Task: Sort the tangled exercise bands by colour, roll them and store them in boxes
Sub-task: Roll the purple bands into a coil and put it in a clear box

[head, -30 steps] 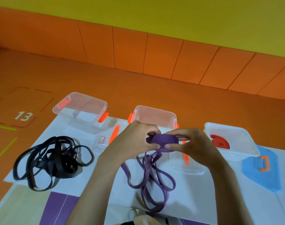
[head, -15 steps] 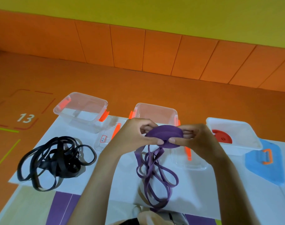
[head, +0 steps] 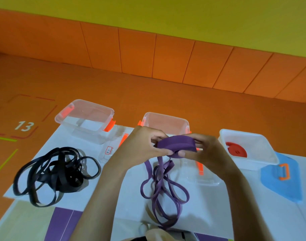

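Fingers of the left hand (head: 145, 146) and right hand (head: 208, 153) pinch the half-coiled purple band (head: 176, 146), so the rolling step seems underway. Loops dangling below the fingers likely need winding in next.

Activity room or play gym by the look of it, orange padded wall panels (head: 136, 54) under a yellow-green wall (head: 166, 13), matching orange floor (head: 100, 84), a white number 13 (head: 24, 126) inside dashed red lines (head: 44, 99), green stripes (head: 5, 162) alongside, black exercise bands (head: 56, 173) heaped nearby
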A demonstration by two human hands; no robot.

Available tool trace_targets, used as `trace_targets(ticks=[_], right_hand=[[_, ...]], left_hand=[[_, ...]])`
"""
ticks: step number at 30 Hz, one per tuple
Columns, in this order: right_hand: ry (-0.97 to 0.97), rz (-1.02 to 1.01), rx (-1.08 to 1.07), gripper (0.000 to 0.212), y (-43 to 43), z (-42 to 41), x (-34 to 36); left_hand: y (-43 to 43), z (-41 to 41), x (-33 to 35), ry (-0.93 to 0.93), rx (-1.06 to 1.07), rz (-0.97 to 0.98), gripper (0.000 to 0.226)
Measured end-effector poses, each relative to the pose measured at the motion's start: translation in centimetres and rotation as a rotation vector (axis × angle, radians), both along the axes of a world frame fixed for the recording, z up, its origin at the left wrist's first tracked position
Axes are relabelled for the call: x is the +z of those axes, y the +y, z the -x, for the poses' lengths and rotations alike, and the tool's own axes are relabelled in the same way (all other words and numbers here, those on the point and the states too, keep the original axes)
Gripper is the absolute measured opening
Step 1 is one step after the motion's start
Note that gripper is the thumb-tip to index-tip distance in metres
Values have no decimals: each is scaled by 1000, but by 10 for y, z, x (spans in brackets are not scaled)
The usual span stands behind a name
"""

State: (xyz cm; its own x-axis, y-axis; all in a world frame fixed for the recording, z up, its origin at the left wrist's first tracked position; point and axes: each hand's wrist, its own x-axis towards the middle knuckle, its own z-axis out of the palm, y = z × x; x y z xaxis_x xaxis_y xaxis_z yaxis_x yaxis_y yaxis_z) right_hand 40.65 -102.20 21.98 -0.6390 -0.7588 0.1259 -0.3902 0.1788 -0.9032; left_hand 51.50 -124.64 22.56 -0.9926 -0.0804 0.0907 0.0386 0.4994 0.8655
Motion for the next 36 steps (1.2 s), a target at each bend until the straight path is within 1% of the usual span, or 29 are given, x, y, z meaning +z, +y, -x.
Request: trace_targets(ticks=[1,3,5,7,8,10,12,14,15,17,19,21,23,24,25,27,29,31,33,35,36], right_hand=[[58,-71,12,38,-1,1,2],[55,-86,-15,35,-1,2,4],[-16,30,-50,26,0,2,3],[-122,140,-57,24,1,1,-1],[-143,144,-44,25,0,1,-2],[-86,40,-2,33,-1,0,0],[50,-105,38,43,-3,2,3],[120,-142,37,40,-4,4,4],[118,-122,17,36,-2,5,5],[22,-24,-23,27,1,6,5],[-81,46,-28,28,4,6,2],[-108,-26,6,32,1,5,-1],[-17,-146,55,38,-4,5,-3],[45,-174,64,39,-6,6,-3],[83,-179,56,36,-7,6,-3],[74,-138,-3,30,-5,10,-2],[50,-96,-47,29,-3,11,-4],[25,-100,-26,31,-4,7,-5],[57,-150,39,36,-8,2,-6],[115,-159,46,33,-11,0,-6],[106,-136,23,30,-10,1,-5]], left_hand=[[1,1,0,3,-1,32,18],[3,3,-1,2,-12,26,22],[2,2,-3,-17,-21,-62,29],[0,0,-5,-34,-18,-106,29],[-1,-1,-6,-39,-15,-102,28],[-4,-1,-6,-59,-15,-47,26],[-5,1,-6,-82,-33,69,23],[-5,2,-6,-88,-55,140,22],[-4,2,-6,-69,-57,129,24],[-5,0,-7,-9,-29,18,33],[-9,-3,-7,23,-1,-82,32],[-12,-4,-6,2,-13,-26,24],[-11,-1,-5,-43,-51,113,20],[-9,0,-5,-53,-58,157,21],[-7,1,-4,-51,-57,161,21],[-7,1,-4,-20,-45,78,24],[-10,-1,-4,-1,-30,-3,24],[-12,-1,-4,-12,-31,-11,22],[-10,0,-2,-41,-48,27,22],[-6,1,-2,-26,-58,43,24],[-5,1,-2,4,-57,25,26]])
